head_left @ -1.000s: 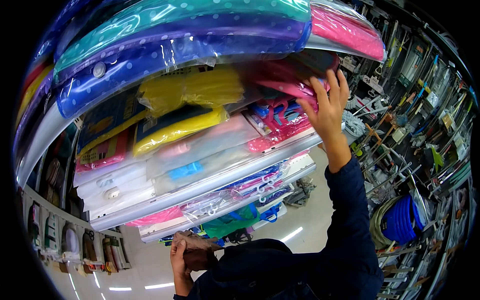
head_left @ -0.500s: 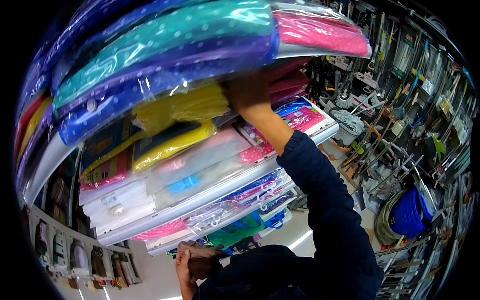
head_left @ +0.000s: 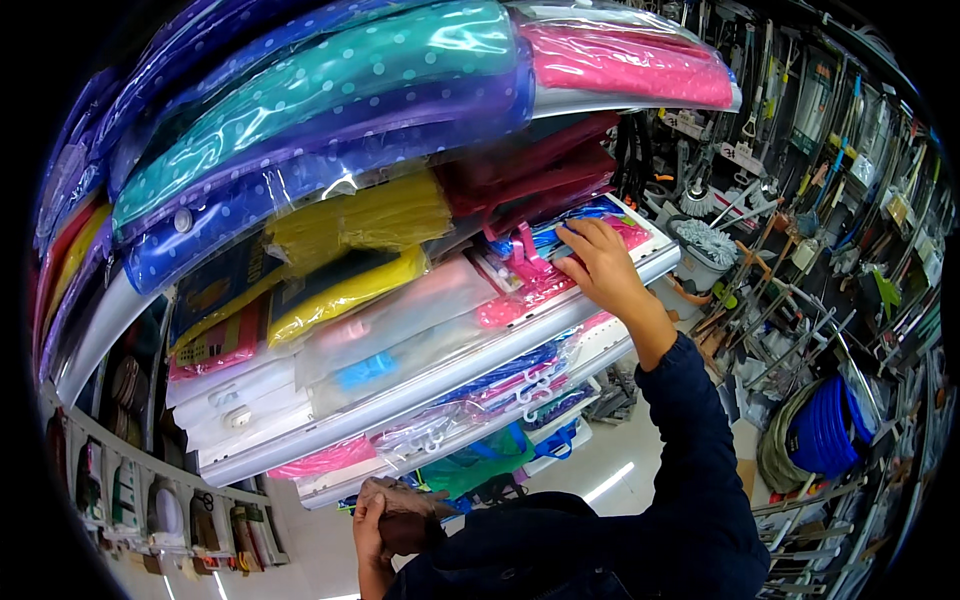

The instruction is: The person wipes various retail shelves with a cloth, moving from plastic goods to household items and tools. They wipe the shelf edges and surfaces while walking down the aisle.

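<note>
Left hand (head_left: 371,528) pinching brown bundle (head_left: 408,530); right hand (head_left: 606,268), thumb and fingers parted, at pink-and-blue plastic packets (head_left: 543,243); white card (head_left: 742,158) bears dark writing.

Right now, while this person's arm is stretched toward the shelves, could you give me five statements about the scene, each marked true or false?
1. The left hand holds a crumpled brown item. True.
2. The teal polka-dotted plastic package lies above the shiny yellow plastic packets. True.
3. The right hand is on the yellow packets. False: it is at the shiny blue and pink plastic packets.
4. The right sleeve is white. False: it is dark navy.
5. A round, ribbed blue object stands right of that sleeve. True.
</note>
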A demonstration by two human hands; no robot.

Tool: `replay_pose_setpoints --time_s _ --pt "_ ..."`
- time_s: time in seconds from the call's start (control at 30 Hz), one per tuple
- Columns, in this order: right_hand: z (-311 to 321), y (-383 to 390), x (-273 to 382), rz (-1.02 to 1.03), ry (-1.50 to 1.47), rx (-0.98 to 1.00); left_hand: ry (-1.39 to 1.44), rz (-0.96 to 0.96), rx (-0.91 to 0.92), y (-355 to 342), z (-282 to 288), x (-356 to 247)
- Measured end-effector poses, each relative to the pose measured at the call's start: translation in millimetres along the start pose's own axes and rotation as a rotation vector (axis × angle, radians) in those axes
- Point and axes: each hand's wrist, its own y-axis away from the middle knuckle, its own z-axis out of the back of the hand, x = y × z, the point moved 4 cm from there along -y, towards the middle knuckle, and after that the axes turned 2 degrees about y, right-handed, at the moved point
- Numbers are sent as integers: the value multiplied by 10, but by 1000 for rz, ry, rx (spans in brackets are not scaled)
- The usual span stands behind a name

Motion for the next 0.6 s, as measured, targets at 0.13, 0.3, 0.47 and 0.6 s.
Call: replay_pose_setpoints --time_s 0.13,0.3,0.47,0.6 --pt "-17 37 -3 -36 -32 94 16 45 -27 38 -107 -5" --pt "-61 61 -9 -29 -31 82 7 20 4 5 -37 86" --pt "-94 77 27 -79 -58 68 -50 39 -15 -56 -58 71" --pt "-103 60 -4 -113 -79 66 -52 -9 -54 -72 21 99"
